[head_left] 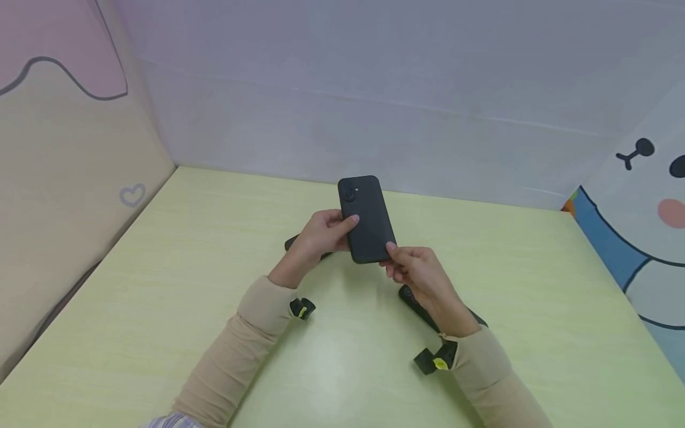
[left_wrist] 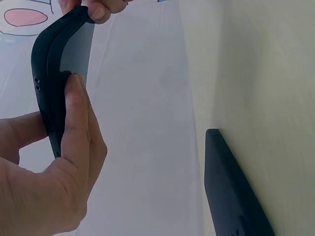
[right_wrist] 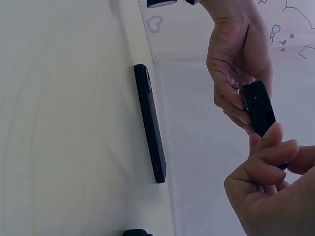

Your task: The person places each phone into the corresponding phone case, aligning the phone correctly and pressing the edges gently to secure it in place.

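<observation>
A black phone in a black case [head_left: 370,223] is held up over the table, its back with the camera facing up. My left hand [head_left: 323,233] grips it by its left edge, thumb on the back and fingers beneath. With thumb and fingers, my right hand [head_left: 423,272] pinches the lower right corner. From the left wrist view, the case [left_wrist: 44,64] bends at the corner held by the right fingertips [left_wrist: 100,12]. Two dark layers [right_wrist: 258,105] with a thin gap between them show in the right wrist view.
One dark phone-shaped slab [head_left: 291,242] lies on the table [head_left: 214,208] behind my left hand. Another black one [head_left: 420,308] lies partly hidden under my right forearm. Behind the table stands a pale wall [head_left: 374,107], with printed panels at both sides.
</observation>
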The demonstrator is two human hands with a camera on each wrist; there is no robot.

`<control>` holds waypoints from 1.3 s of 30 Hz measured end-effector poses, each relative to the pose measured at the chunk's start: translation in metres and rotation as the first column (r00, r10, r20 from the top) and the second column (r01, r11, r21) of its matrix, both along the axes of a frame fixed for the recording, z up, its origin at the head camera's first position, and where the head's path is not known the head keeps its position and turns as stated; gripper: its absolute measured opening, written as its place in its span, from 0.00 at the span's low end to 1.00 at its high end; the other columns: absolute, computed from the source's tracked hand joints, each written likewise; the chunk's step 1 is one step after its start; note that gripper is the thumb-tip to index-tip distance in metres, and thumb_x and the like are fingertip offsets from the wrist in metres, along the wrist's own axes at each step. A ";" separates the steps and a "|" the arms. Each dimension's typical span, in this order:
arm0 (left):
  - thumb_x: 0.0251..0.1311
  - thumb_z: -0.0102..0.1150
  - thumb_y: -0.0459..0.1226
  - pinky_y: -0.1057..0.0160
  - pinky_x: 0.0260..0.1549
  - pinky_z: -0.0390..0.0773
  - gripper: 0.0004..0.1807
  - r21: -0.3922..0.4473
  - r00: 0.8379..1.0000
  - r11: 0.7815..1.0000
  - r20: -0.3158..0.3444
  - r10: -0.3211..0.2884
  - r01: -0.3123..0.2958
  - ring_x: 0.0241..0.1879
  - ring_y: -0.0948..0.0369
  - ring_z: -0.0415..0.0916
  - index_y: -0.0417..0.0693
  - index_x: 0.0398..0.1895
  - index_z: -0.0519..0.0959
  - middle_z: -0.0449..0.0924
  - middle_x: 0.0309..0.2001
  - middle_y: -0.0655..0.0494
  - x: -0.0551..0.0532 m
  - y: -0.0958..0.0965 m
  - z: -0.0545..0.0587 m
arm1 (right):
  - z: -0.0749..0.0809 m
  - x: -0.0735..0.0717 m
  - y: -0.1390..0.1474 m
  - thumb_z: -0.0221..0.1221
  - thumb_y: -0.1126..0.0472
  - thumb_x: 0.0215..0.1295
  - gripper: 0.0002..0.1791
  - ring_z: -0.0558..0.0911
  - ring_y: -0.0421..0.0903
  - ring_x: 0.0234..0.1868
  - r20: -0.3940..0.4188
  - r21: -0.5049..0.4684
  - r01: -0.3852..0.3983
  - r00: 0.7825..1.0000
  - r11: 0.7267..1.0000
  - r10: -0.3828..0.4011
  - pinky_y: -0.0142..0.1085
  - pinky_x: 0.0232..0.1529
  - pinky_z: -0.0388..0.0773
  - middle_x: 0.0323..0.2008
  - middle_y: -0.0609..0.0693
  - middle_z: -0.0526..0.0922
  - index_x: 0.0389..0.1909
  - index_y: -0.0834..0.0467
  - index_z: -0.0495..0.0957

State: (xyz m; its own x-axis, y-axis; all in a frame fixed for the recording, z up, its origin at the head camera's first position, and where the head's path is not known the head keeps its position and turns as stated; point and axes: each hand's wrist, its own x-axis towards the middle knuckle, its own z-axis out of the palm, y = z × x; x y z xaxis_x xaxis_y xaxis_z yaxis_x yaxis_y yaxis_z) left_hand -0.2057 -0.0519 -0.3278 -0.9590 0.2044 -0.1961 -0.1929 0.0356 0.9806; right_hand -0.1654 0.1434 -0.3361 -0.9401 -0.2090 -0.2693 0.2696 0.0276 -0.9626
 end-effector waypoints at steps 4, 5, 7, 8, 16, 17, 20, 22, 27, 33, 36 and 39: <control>0.64 0.51 0.39 0.59 0.36 0.81 0.18 -0.051 0.998 0.997 -0.020 -0.061 0.060 0.30 0.58 0.82 0.33 0.49 0.72 0.80 0.42 0.36 0.003 0.003 0.002 | 0.001 0.001 -0.001 0.52 0.58 0.67 0.18 0.69 0.39 0.18 0.005 0.003 0.036 0.999 0.999 -0.036 0.28 0.22 0.64 0.14 0.46 0.73 0.30 0.71 0.77; 0.64 0.51 0.39 0.59 0.36 0.81 0.18 -0.055 0.998 0.997 -0.027 -0.060 0.059 0.30 0.58 0.82 0.32 0.49 0.72 0.80 0.42 0.36 0.004 0.003 0.002 | 0.002 0.001 -0.001 0.52 0.58 0.66 0.17 0.69 0.39 0.18 0.007 0.002 0.043 0.999 0.999 -0.043 0.29 0.22 0.64 0.14 0.46 0.73 0.30 0.71 0.78; 0.64 0.51 0.38 0.59 0.35 0.81 0.17 -0.065 0.998 0.997 -0.041 -0.050 0.048 0.30 0.57 0.83 0.31 0.47 0.73 0.80 0.41 0.35 0.004 0.005 0.002 | 0.002 0.002 -0.001 0.52 0.59 0.66 0.16 0.69 0.39 0.18 0.015 -0.005 0.055 0.998 0.998 -0.055 0.28 0.21 0.63 0.14 0.46 0.73 0.27 0.68 0.79; 0.64 0.51 0.38 0.59 0.34 0.81 0.16 -0.069 0.998 0.997 -0.047 -0.044 0.041 0.29 0.57 0.83 0.31 0.46 0.73 0.80 0.41 0.35 0.004 0.005 0.001 | 0.001 0.002 -0.001 0.53 0.58 0.66 0.16 0.69 0.39 0.18 0.017 -0.011 0.057 0.998 0.998 -0.057 0.28 0.21 0.63 0.14 0.46 0.73 0.26 0.66 0.79; 0.64 0.50 0.38 0.61 0.34 0.81 0.16 -0.089 0.998 0.996 -0.054 -0.016 0.011 0.30 0.58 0.82 0.33 0.47 0.73 0.81 0.41 0.38 0.004 0.009 -0.004 | 0.001 0.003 0.001 0.54 0.59 0.65 0.15 0.63 0.37 0.14 0.043 -0.073 0.076 0.996 0.994 -0.073 0.28 0.20 0.59 0.12 0.45 0.71 0.21 0.59 0.81; 0.64 0.50 0.39 0.61 0.34 0.81 0.17 -0.088 0.999 0.996 -0.052 -0.015 0.011 0.31 0.58 0.82 0.33 0.48 0.73 0.81 0.41 0.38 0.004 0.009 -0.004 | 0.001 0.002 0.001 0.54 0.59 0.65 0.15 0.63 0.37 0.14 0.043 -0.076 0.078 0.996 0.994 -0.075 0.28 0.19 0.59 0.11 0.45 0.70 0.21 0.60 0.81; 0.64 0.51 0.40 0.61 0.37 0.80 0.17 -0.079 0.998 0.996 -0.055 -0.038 0.034 0.34 0.57 0.82 0.34 0.49 0.72 0.80 0.43 0.39 0.005 0.009 -0.005 | 0.001 0.002 0.001 0.54 0.59 0.64 0.15 0.62 0.37 0.14 0.044 -0.074 0.092 0.995 0.993 -0.089 0.28 0.19 0.58 0.11 0.45 0.70 0.20 0.60 0.81; 0.64 0.52 0.40 0.61 0.37 0.80 0.18 -0.086 0.996 0.994 -0.049 -0.074 0.070 0.35 0.57 0.82 0.35 0.49 0.71 0.80 0.44 0.40 0.006 0.009 -0.006 | 0.002 0.002 0.001 0.54 0.59 0.65 0.16 0.62 0.37 0.14 0.045 -0.076 0.102 0.994 0.992 -0.098 0.27 0.18 0.58 0.11 0.45 0.70 0.20 0.59 0.81; 0.62 0.53 0.41 0.61 0.35 0.81 0.17 -0.125 0.980 0.973 0.003 -0.197 0.196 0.31 0.56 0.83 0.35 0.45 0.72 0.82 0.36 0.40 0.011 0.011 -0.006 | 0.001 0.001 0.002 0.54 0.59 0.65 0.15 0.65 0.37 0.15 0.059 -0.113 0.154 0.987 0.982 -0.148 0.27 0.18 0.60 0.14 0.45 0.74 0.20 0.58 0.81; 0.64 0.52 0.41 0.59 0.35 0.81 0.15 -0.176 0.970 0.955 0.000 -0.244 0.240 0.28 0.57 0.82 0.35 0.40 0.72 0.82 0.27 0.47 0.016 0.015 -0.002 | 0.001 -0.001 0.002 0.55 0.57 0.64 0.17 0.64 0.37 0.15 0.070 -0.148 0.192 0.980 0.970 -0.184 0.27 0.19 0.60 0.13 0.45 0.73 0.17 0.57 0.82; 0.64 0.51 0.40 0.62 0.33 0.81 0.13 -0.205 0.975 0.956 -0.021 -0.220 0.211 0.27 0.58 0.81 0.35 0.39 0.73 0.82 0.25 0.48 0.017 0.016 -0.001 | 0.002 -0.001 0.002 0.55 0.57 0.64 0.18 0.64 0.37 0.14 0.066 -0.154 0.192 0.981 0.969 -0.184 0.28 0.19 0.60 0.12 0.45 0.72 0.16 0.57 0.82; 0.64 0.51 0.39 0.64 0.31 0.80 0.12 -0.214 0.980 0.959 -0.026 -0.195 0.185 0.25 0.61 0.79 0.35 0.39 0.73 0.81 0.24 0.50 0.017 0.017 -0.001 | 0.002 -0.001 0.001 0.55 0.56 0.64 0.17 0.65 0.37 0.15 0.053 -0.154 0.181 0.983 0.971 -0.175 0.27 0.19 0.60 0.12 0.45 0.74 0.17 0.57 0.82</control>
